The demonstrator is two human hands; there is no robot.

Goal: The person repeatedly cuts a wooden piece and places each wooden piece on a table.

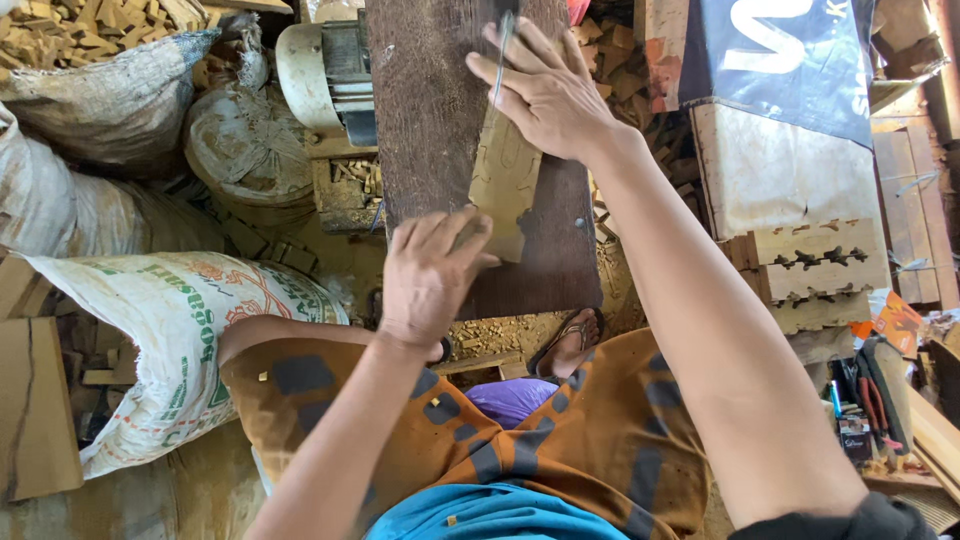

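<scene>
Cutting step: sawing a shape out of a thin wooden piece (503, 185) on a scroll-saw desk (430, 110), judging by the notched edges already in it.
Sacks: woven white sacks (170, 340) at the far left, one printed in green and red, another (100, 95) heaped with small pale wood offcuts.
Motor: a cream-coloured motor housing (320, 75) sits just left of the desk.
Left hand: the left hand (430, 275) lies palm down, fingers curled over the near corner of the wooden piece, pressing it flat rather than gripping it.
Wooden piece: flat, tan, thin, with stepped cut-outs along its sides; it lies on the dark, rough, worn board of the desk, between both hands.
Blade: a slim metal blade (501, 55) stands upright at the piece's far end.
Right hand: the right hand (545, 95) rests spread open on the far end, fingers on either side of the blade.
Next move: likely needs slow, even feeding with fingertips kept off the blade line.
Cut pieces: pale, toothed wooden blanks (815, 265) are stacked at the right.
</scene>
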